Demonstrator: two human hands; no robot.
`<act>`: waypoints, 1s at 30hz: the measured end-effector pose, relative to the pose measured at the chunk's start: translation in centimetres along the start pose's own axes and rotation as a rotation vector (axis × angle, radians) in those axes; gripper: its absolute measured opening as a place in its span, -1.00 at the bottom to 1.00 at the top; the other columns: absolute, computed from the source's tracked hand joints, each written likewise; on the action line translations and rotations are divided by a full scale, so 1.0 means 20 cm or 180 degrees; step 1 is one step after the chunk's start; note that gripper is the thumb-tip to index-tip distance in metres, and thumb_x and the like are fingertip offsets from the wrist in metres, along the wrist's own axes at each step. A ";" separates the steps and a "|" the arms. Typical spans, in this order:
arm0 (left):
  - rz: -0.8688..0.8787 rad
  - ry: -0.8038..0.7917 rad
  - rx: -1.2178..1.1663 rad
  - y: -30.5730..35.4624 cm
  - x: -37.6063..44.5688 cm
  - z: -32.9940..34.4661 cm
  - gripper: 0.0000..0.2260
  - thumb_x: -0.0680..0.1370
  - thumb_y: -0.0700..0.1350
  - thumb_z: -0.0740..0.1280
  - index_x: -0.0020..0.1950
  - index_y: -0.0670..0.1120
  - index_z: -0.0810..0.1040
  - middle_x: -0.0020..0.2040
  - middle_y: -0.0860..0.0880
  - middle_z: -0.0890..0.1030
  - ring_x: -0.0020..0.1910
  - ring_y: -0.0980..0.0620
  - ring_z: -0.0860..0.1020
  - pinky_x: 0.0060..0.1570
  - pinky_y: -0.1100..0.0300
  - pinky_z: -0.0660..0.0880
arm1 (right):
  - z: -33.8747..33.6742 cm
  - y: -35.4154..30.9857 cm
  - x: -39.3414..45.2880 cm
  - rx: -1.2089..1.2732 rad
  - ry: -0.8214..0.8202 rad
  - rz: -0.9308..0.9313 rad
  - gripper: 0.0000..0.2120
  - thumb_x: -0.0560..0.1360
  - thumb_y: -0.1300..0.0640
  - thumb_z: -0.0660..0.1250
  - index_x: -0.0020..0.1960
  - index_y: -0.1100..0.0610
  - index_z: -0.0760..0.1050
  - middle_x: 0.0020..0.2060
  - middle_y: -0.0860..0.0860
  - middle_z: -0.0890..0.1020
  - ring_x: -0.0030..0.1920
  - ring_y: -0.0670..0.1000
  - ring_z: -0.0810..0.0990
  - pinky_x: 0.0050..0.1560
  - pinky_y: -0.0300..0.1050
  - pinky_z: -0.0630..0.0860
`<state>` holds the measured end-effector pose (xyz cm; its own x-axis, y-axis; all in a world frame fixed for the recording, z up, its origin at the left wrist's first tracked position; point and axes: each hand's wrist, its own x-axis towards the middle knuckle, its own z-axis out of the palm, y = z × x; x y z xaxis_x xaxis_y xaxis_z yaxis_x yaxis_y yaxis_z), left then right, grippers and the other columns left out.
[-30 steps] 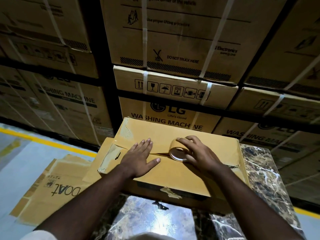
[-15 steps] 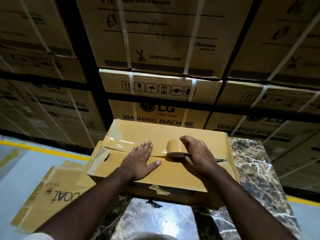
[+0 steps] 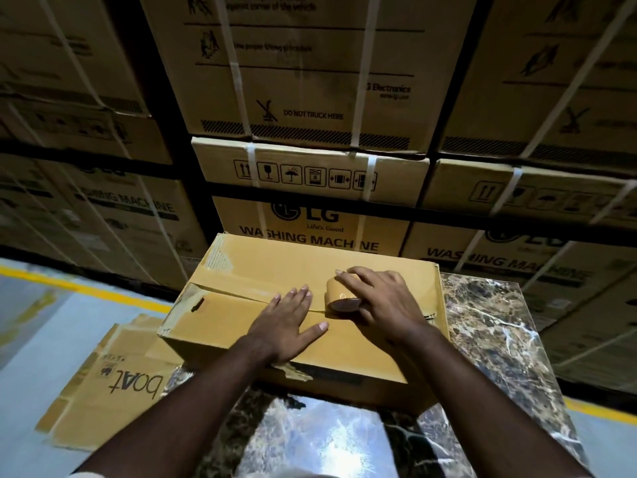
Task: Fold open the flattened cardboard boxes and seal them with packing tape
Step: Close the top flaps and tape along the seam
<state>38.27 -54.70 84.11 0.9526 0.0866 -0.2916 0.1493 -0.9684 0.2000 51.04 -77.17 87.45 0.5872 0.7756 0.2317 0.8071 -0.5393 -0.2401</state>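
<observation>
Stacked washing machine cartons fill the wall ahead of us, and down below, from the head camera, we see a marble-topped table carrying the cardboard box we are sealing, with a flattened box printed "boat" lying on the floor off to our left. Our left hand lies flat on the near flap, fingers straight and spread, palm pressing down just beside the centre seam, holding nothing. Our right hand curls over the tape roll, fingers draped across its top and the thumb side hidden beneath, the roll standing on edge right on that seam. Now here is what matters: the seam runs left to right across the box top, and the roll sits right of centre, just beside the left fingertips. A glossy strip seems to cover the seam to the left, though glare makes that hard to confirm. We judge the untaped stretch lies to the right, so the right hand, already nearer that end, has a short run to the box edge while the left pins the flaps.
</observation>
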 end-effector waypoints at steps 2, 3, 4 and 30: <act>-0.0107 0.0031 -0.0014 -0.02 -0.02 0.00 -0.19 0.58 0.49 -0.21 0.69 0.03 -0.19 0.68 0.08 -0.22 0.66 0.09 -0.20 0.64 -0.03 -0.15 | -0.04 0.02 -0.01 0.0241 0.0099 0.0461 -0.40 0.62 -0.08 0.38 0.58 -0.10 0.23 0.47 -0.03 0.46 0.41 0.07 0.37 0.40 0.03 0.26; -0.0173 0.0064 -0.0026 -0.02 -0.03 0.00 -0.18 0.58 0.48 -0.21 0.70 0.02 -0.18 0.69 0.07 -0.21 0.66 0.09 -0.20 0.64 -0.02 -0.16 | -0.05 0.03 -0.01 0.0273 0.0081 0.0571 -0.44 0.62 -0.05 0.37 0.56 -0.06 0.26 0.44 -0.02 0.48 0.39 0.06 0.36 0.39 0.01 0.25; -0.0257 0.0105 -0.0043 -0.03 -0.04 0.00 -0.18 0.58 0.48 -0.21 0.70 0.00 -0.17 0.69 0.06 -0.21 0.66 0.08 -0.20 0.64 -0.03 -0.17 | -0.04 0.03 -0.01 0.0297 0.0076 0.0547 -0.48 0.63 -0.02 0.36 0.53 -0.04 0.30 0.42 -0.02 0.49 0.37 0.04 0.37 0.40 0.01 0.26; -0.0813 0.0228 -0.0067 -0.58 -0.11 -0.08 0.05 0.49 0.58 -0.22 0.69 -0.21 -0.13 0.68 -0.20 -0.18 0.67 -0.10 -0.20 0.62 -0.02 -0.24 | 0.15 -0.19 -0.01 0.0837 0.0253 0.0985 -0.20 0.54 0.31 0.36 0.64 -0.15 0.15 0.54 -0.01 0.34 0.46 0.05 0.38 0.34 0.04 0.51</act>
<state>34.83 -43.37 84.02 0.8996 0.3446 -0.2684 0.3920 -0.9080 0.1481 47.70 -74.24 85.44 0.8110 0.5565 0.1805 0.5546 -0.6330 -0.5401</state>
